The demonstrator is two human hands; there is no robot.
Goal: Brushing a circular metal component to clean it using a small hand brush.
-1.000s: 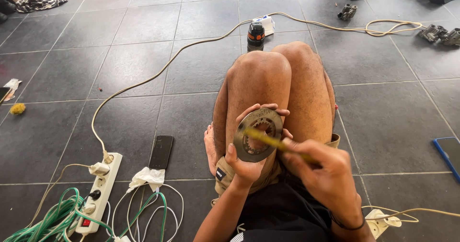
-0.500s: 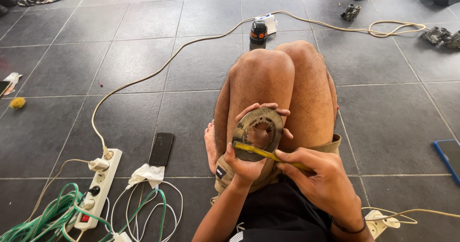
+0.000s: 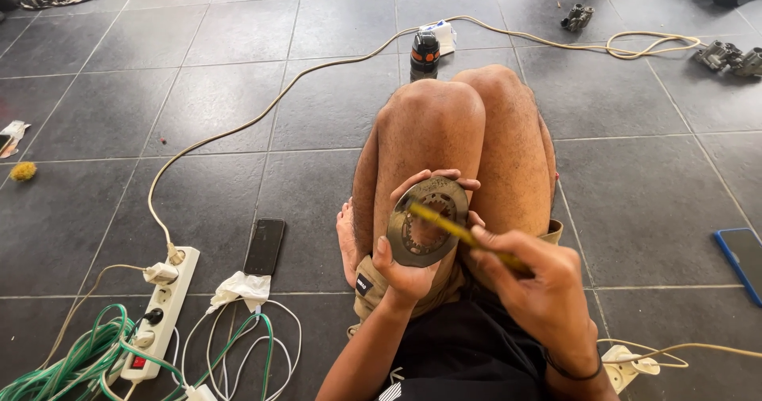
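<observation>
Round dark metal toothed disc point(image 3: 429, 222) cupped upright before the knees point(image 3: 460, 123) in left hand point(image 3: 409, 262), fingers curled on its rim; thin yellow tool point(image 3: 456, 230), pinched in right hand point(image 3: 540, 290), now angled lower across its face than moments ago.

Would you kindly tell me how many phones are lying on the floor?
2: a black phone beside the power strip, and a blue-edged phone at the right edge, partly cut off.
</observation>
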